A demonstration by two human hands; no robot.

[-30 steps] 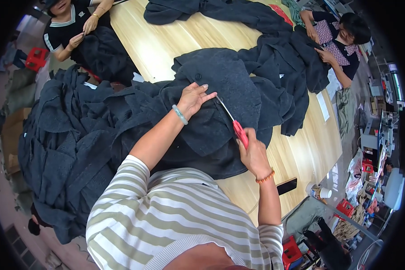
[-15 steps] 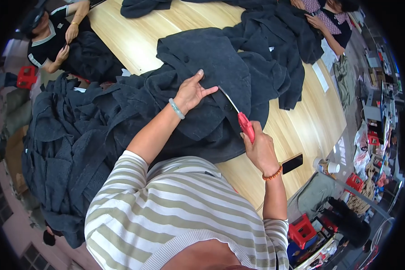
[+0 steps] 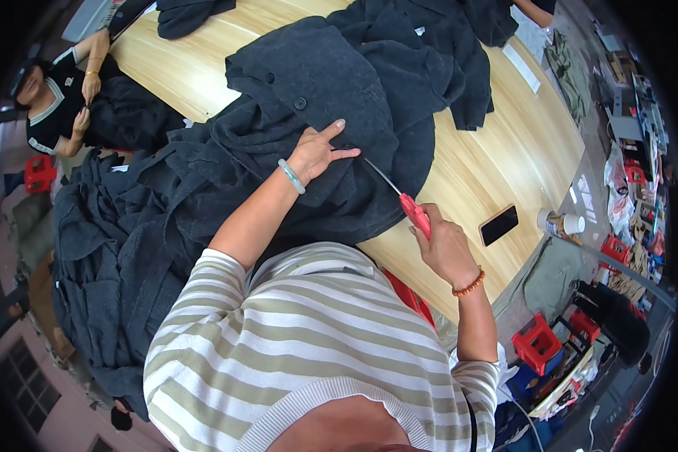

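So the wooden table (image 3: pixel 505 143) fills the upper frame, with a dark coat (image 3: pixel 331 90) spread across the middle. Left hand (image 3: pixel 318 151) lies flat on it, fingers open, centre frame. Right hand (image 3: pixel 446 248) is closed round red-handled scissors (image 3: pixel 403 197), blades touching the coat just right of centre. Black phone (image 3: pixel 499 224) lies nearby.

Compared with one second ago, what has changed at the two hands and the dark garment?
Little changed. The left hand stays pressed flat on the dark garment, now with the fingers spread a bit wider. The right hand keeps its grip on the red-handled scissors, blade tip still at the cloth near the left fingers. The black phone stays on the wooden table.
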